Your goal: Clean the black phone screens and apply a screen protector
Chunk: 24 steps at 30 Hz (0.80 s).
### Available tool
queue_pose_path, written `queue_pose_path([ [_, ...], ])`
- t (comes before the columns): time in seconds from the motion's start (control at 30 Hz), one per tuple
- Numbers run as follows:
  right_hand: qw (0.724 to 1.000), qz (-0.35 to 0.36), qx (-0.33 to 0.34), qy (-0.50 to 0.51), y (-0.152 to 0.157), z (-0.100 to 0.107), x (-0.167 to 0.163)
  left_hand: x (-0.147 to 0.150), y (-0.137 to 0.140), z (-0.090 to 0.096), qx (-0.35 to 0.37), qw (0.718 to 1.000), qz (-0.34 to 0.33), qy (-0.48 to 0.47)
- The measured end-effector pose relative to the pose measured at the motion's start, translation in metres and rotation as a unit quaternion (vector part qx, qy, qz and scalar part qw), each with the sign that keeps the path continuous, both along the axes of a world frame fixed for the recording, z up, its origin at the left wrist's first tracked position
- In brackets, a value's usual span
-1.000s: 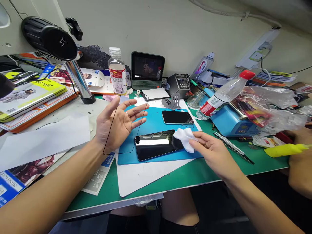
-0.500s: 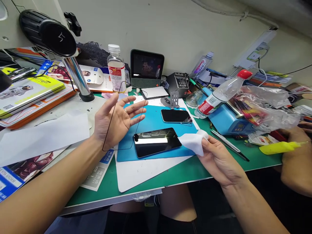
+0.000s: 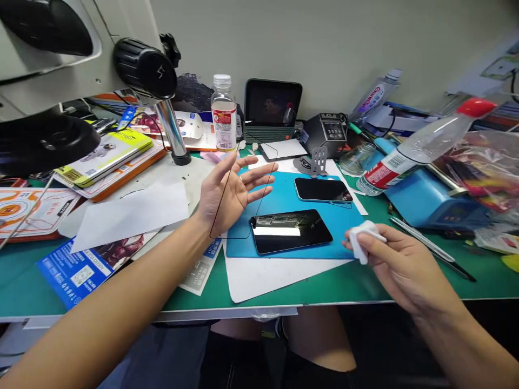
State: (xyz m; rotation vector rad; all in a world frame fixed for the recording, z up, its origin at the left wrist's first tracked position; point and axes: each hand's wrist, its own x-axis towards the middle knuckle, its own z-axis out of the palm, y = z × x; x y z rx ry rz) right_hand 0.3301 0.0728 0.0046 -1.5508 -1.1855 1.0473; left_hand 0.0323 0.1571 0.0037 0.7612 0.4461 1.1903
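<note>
My left hand [image 3: 232, 197] is palm up, thumb and fingers spread at the sides of a clear glass screen protector [image 3: 214, 219] with a thin black border. The protector's outline shows over the palm, left of a phone. My right hand [image 3: 399, 259] pinches a crumpled white wipe [image 3: 362, 240] between thumb and fingers, off the mat's right side. Between the hands, a phone [image 3: 292, 232] with a dark, shiny screen lies face up on a blue mat [image 3: 239, 250]. Behind it lies a second phone [image 3: 322, 189], also dark.
A microscope arm [image 3: 81, 81] overhangs the left side, above boxes and papers [image 3: 133, 213]. Bottles [image 3: 224, 124] and a tablet-like screen [image 3: 273, 102] stand at the back. Tweezers [image 3: 430, 246] lie to the right, near a leaning red-capped bottle [image 3: 417, 148] and a blue device [image 3: 430, 200].
The view has turned left, shifting everything rightward in the picture. The wipe, spread beside the phone before, is now bunched up in my right hand and farther from the phone. My left hand keeps its pose.
</note>
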Motion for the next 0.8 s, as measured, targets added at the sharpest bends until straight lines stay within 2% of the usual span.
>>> queue_pose_path([
  [0.07, 0.984, 0.063, 0.058, -0.154, 0.006, 0.000, 0.002, 0.001, 0.000, -0.001, -0.007, 1.000, 0.000, 0.000],
  [0.13, 0.942, 0.136, 0.129, -0.279, 0.017, -0.002, 0.001, 0.002, -0.001, -0.001, -0.012, 1.000, -0.001, -0.002],
  [0.23, 0.876, 0.211, 0.215, -0.377, 0.039, -0.009, -0.003, 0.004, -0.002, 0.000, -0.015, 1.000, -0.001, -0.012],
  [0.33, 0.840, 0.230, 0.238, -0.430, 0.055, -0.015, -0.004, 0.004, -0.002, 0.001, -0.017, 1.000, 0.004, -0.019],
  [0.5, 0.814, 0.244, 0.226, -0.477, 0.057, -0.014, 0.004, 0.004, -0.001, 0.001, -0.020, 1.000, 0.010, -0.012],
  [0.63, 0.808, 0.259, 0.216, -0.483, 0.061, -0.009, 0.006, 0.003, 0.000, 0.000, -0.021, 1.000, 0.013, -0.002],
  [0.8, 0.791, 0.320, 0.192, -0.484, 0.068, -0.002, 0.007, 0.003, 0.001, 0.001, -0.020, 0.999, 0.026, 0.004],
])
